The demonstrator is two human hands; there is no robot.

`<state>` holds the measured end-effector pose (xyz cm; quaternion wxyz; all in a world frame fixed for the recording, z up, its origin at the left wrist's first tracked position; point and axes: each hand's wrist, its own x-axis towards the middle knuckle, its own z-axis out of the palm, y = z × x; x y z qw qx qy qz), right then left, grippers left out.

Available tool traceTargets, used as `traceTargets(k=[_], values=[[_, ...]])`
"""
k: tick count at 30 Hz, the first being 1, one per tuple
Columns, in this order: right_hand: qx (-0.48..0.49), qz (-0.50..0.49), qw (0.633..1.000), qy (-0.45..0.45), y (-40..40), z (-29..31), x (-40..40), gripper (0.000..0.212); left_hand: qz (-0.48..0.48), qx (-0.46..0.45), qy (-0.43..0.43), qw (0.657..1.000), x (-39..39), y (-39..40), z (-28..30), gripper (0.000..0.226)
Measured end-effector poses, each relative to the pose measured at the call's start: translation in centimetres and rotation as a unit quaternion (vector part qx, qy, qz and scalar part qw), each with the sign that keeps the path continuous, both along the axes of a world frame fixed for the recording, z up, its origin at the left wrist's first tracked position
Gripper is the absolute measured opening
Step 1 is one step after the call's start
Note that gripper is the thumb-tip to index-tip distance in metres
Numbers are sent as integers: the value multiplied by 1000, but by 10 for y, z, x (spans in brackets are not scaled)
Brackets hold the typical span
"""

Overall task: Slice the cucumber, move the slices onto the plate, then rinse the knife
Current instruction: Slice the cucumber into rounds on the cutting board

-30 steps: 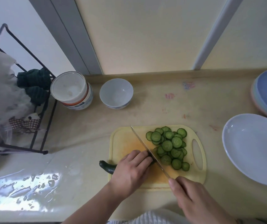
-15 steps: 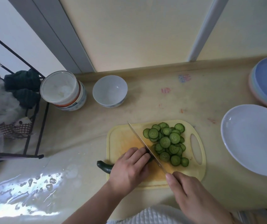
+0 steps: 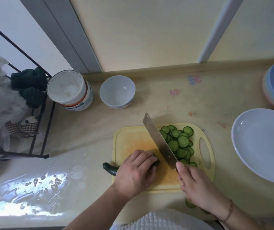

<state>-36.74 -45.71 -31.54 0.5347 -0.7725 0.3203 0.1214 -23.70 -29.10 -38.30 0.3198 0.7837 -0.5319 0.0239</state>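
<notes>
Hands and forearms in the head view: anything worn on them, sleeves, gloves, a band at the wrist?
Both hands are bare, no gloves and no rings visible. The left hand and its forearm show no sleeve. The right hand has a thin brownish band around the wrist, and no sleeve shows on that forearm either. Between the arms at the bottom edge lies white textured fabric, apparently the person's garment.

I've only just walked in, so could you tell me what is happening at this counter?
A person is slicing a dark green cucumber on a pale yellow plastic cutting board. The left hand holds the cucumber down, while the right hand grips a broad steel knife, its blade tilted beside the cut end. A pile of round green slices lies on the board; the white oval plate at right holds none yet.
</notes>
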Motion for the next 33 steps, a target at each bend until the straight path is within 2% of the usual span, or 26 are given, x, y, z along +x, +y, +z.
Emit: traceTargets(k=[6, 11, 17, 23, 28, 33], values=[[-3, 34, 999, -24, 12, 25, -4, 56, 2, -11, 5, 1000, 1, -2, 2, 17], [-59, 40, 997, -21, 18, 33, -12, 66, -3, -13, 12, 1000, 1, -2, 1, 15], [-56, 38, 998, -16, 17, 27, -19, 81, -7, -11, 12, 1000, 1, -2, 0, 15], [-59, 50, 997, -24, 18, 15, -1, 64, -5, -14, 13, 1000, 2, -2, -1, 17], [-68, 73, 995, -7, 18, 0, 10, 60, -3, -9, 18, 1000, 1, -2, 0, 19], [-16, 51, 998, 13, 2, 0, 7, 54, 4, -21, 20, 1000, 0, -2, 5, 17]])
